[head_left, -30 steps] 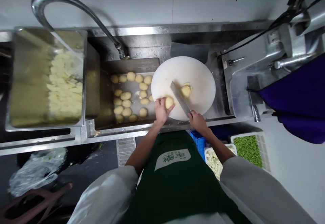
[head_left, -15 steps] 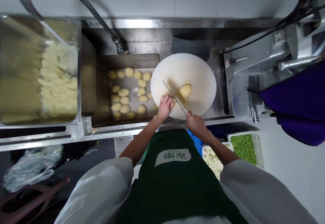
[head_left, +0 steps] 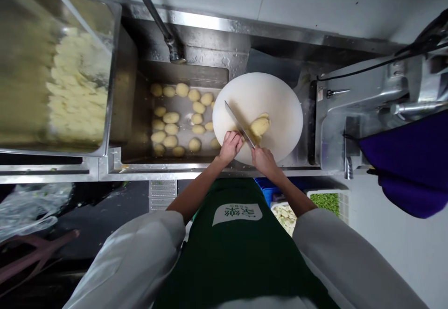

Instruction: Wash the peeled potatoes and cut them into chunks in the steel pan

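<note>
A round white cutting board (head_left: pixel 285 108) bridges the sink's right side. My right hand (head_left: pixel 264 158) grips the handle of a knife (head_left: pixel 238 122), whose blade points up and left across the board. Curled fingers of my left hand (head_left: pixel 231 145) press a potato at the board's lower left edge, right beside the blade; most of that potato is hidden under them. To the right of the blade lie cut pieces of potato (head_left: pixel 261 126), partly sliced and leaning together.
Several peeled potatoes (head_left: pixel 171 129) lie in the steel sink (head_left: pixel 206 73) on the left. Beyond it stands a large steel container (head_left: pixel 114 80) of sliced potato in water. A faucet (head_left: pixel 173 47) rises behind. Crates with chopped greens (head_left: pixel 325 201) sit below right.
The view has shifted and tilted slightly. My right hand and the knife handle have moved a little closer to my left hand, with the blade standing steeper.
</note>
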Action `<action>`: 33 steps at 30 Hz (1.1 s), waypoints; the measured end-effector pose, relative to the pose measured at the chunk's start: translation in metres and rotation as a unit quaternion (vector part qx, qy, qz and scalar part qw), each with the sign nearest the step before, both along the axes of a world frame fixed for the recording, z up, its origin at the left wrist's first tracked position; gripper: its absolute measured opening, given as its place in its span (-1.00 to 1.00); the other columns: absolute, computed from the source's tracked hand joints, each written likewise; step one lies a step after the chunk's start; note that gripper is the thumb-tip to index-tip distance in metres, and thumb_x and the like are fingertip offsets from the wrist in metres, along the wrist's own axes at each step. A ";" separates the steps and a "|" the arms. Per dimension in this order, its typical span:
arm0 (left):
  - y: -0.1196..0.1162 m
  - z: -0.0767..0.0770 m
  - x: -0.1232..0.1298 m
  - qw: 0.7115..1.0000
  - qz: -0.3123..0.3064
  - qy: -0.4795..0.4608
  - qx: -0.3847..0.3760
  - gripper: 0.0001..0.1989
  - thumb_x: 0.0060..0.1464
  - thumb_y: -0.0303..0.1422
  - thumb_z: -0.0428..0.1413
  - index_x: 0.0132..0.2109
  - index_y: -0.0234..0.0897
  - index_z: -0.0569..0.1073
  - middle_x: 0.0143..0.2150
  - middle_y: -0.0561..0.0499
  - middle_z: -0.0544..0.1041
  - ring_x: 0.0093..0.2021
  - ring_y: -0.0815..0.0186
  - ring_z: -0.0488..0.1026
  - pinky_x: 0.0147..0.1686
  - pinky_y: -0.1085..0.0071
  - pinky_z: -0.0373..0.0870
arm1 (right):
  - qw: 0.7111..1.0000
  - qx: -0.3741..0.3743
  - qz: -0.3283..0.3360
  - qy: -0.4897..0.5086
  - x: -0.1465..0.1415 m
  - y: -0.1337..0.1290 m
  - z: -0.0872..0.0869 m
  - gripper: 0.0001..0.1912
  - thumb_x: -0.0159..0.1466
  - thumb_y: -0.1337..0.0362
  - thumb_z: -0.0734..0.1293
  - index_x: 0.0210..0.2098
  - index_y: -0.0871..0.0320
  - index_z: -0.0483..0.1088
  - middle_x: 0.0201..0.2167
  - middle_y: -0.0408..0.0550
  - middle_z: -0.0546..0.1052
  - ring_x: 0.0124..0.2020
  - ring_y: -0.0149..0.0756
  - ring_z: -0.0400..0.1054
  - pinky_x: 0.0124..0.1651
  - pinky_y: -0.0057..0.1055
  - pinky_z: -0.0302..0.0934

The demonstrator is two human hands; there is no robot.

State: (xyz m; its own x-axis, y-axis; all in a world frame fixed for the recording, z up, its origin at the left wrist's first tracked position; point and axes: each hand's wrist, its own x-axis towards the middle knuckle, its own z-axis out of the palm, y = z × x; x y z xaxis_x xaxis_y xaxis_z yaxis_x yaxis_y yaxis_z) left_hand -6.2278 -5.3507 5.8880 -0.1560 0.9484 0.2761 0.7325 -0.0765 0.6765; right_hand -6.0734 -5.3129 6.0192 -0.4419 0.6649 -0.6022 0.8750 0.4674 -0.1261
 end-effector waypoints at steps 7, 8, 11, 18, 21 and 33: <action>-0.008 0.005 -0.002 1.000 0.015 -0.010 0.013 -0.78 0.37 -0.37 -0.10 -0.09 -0.24 0.44 -0.11 -0.12 0.47 -0.07 0.17 0.38 -0.02 0.18 0.39 | 1.000 0.008 0.002 0.009 -0.008 0.004 -0.010 -0.61 0.49 0.27 0.00 0.06 0.27 0.37 -0.13 0.24 0.61 -0.11 -0.08 0.54 -0.12 -0.35 0.27; -0.010 0.008 -0.003 1.000 0.015 -0.008 0.011 -0.78 0.37 -0.36 -0.09 -0.08 -0.25 0.44 -0.11 -0.13 0.47 -0.06 0.17 0.37 -0.02 0.18 0.40 | 1.000 0.004 0.001 0.007 -0.009 0.005 -0.011 -0.61 0.49 0.27 0.01 0.05 0.27 0.37 -0.12 0.25 0.60 -0.11 -0.08 0.53 -0.12 -0.34 0.27; -0.014 0.014 -0.005 1.000 -0.003 0.002 -0.001 -0.77 0.37 -0.37 -0.09 -0.06 -0.27 0.45 -0.11 -0.15 0.47 -0.07 0.14 0.36 -0.03 0.17 0.41 | 1.000 0.011 0.003 0.012 -0.008 0.004 -0.007 -0.60 0.50 0.24 0.01 0.07 0.26 0.37 -0.14 0.25 0.61 -0.11 -0.06 0.53 -0.11 -0.33 0.27; -0.012 0.013 -0.006 0.999 -0.038 0.012 -0.024 -0.75 0.35 -0.41 -0.10 -0.04 -0.27 0.47 -0.09 -0.15 0.46 -0.08 0.13 0.37 -0.02 0.17 0.41 | 1.000 0.015 0.006 -0.002 -0.018 -0.001 0.002 -0.55 0.49 0.27 -0.03 0.09 0.26 0.39 -0.11 0.27 0.60 -0.10 -0.06 0.52 -0.07 -0.28 0.29; -0.013 0.009 -0.005 1.000 -0.028 -0.005 -0.011 -0.75 0.36 -0.39 -0.10 -0.03 -0.27 0.47 -0.06 -0.17 0.46 -0.06 0.12 0.37 -0.01 0.14 0.41 | 1.000 0.013 0.006 -0.001 -0.021 0.001 0.002 -0.54 0.49 0.24 -0.03 0.10 0.26 0.39 -0.10 0.25 0.60 -0.09 -0.06 0.51 -0.06 -0.29 0.29; -0.013 0.002 0.001 1.000 -0.002 -0.030 0.004 -0.72 0.38 -0.35 -0.12 0.00 -0.29 0.46 -0.06 -0.18 0.47 -0.04 0.14 0.39 0.02 0.15 0.42 | 0.999 0.034 0.026 0.010 -0.021 0.004 0.005 -0.57 0.50 0.21 -0.01 0.07 0.26 0.38 -0.17 0.21 0.61 -0.16 -0.08 0.52 -0.10 -0.32 0.27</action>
